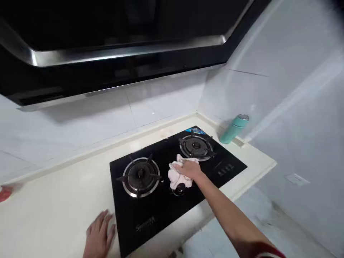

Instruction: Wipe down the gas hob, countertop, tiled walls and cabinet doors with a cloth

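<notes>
The right hand (pixel 189 169) lies palm down with its fingers spread over a crumpled white cloth (pixel 177 176), pressing it onto the glossy black glass gas hob (pixel 150 211) in the strip between the two burners; the cloth sits bunched under and just left of the palm, partly covering a round black control knob (pixel 179 188) at the hob's middle front. The hand is not closed around the cloth so much as flattened on it, holding it by pressure. The left hand (pixel 99 236) rests open and flat on the cream stone countertop (pixel 53 204), fingers splayed, just beside the hob's left front corner, with nothing in it. As for progress, the glass around the left steel-ringed burner (pixel 140 176) and the right steel-ringed burner (pixel 196 146) looks dark and reflective, with no obvious spills that can be made out, so I judge the wiping to be underway near the centre, though the blur makes it impossible to say which parts are already done and which remain. The only container in view is a teal cylindrical flask with a silver cap (pixel 234 128), leaning against the white tiled wall (pixel 282 89) in the corner beyond the hob; it is capped, so its contents cannot be seen. A black range hood (pixel 107 43) hangs above.
</notes>
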`<state>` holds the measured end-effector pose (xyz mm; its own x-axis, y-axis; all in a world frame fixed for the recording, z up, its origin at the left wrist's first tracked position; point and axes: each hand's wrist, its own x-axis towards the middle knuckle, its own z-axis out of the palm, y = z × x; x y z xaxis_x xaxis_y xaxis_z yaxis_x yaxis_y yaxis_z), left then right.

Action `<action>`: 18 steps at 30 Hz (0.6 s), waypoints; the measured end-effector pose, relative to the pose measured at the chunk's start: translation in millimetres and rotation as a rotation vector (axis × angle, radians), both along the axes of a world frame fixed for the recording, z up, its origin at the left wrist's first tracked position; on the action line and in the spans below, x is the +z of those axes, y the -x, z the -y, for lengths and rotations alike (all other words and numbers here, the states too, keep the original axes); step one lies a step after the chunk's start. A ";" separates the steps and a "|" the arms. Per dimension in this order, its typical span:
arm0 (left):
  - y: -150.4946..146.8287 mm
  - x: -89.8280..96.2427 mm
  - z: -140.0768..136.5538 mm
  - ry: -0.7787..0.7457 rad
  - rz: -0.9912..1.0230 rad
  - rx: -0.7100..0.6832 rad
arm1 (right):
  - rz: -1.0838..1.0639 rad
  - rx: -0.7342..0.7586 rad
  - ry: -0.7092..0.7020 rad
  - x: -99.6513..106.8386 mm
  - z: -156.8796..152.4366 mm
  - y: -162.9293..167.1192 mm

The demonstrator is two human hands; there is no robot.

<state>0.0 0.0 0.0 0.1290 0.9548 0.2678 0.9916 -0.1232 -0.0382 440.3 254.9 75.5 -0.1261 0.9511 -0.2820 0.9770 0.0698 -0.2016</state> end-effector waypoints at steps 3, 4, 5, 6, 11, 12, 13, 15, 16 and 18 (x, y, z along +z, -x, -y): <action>0.4 1.7 -2.6 -0.013 0.003 -0.008 | -0.003 0.084 -0.030 -0.5 -2.4 26.9; 0.8 1.6 -3.1 -0.021 0.003 -0.012 | -0.005 0.119 -0.040 -0.5 -1.6 36.4; 1.4 1.2 -3.5 -0.034 0.001 -0.018 | -0.007 0.160 -0.051 -0.3 0.3 45.9; 2.1 0.5 -3.8 -0.050 0.000 -0.021 | -0.011 0.204 -0.060 -0.1 3.2 55.4; 6.5 -3.3 -6.0 -0.080 0.000 -0.025 | -0.035 0.349 -0.111 1.1 24.1 89.0; 7.3 -3.8 -6.7 -0.084 -0.001 -0.026 | -0.038 0.358 -0.124 1.2 28.3 91.8; 8.0 -4.2 -7.3 -0.090 -0.002 -0.031 | -0.042 0.366 -0.135 1.3 32.4 93.6; 9.4 -4.9 -8.3 -0.099 -0.008 -0.036 | -0.051 0.381 -0.147 1.7 40.9 95.3; 10.0 -5.2 -8.7 -0.101 -0.011 -0.039 | -0.056 0.390 -0.149 2.0 45.6 95.8; 10.6 -5.5 -9.1 -0.099 -0.011 -0.039 | -0.068 0.418 -0.148 2.3 55.9 96.6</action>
<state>-10.6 9.1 -5.5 0.1693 0.9178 0.3592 0.9856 -0.1570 -0.0634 343.7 199.1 77.8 -0.5217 0.8440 -0.1248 0.8437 0.4886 -0.2222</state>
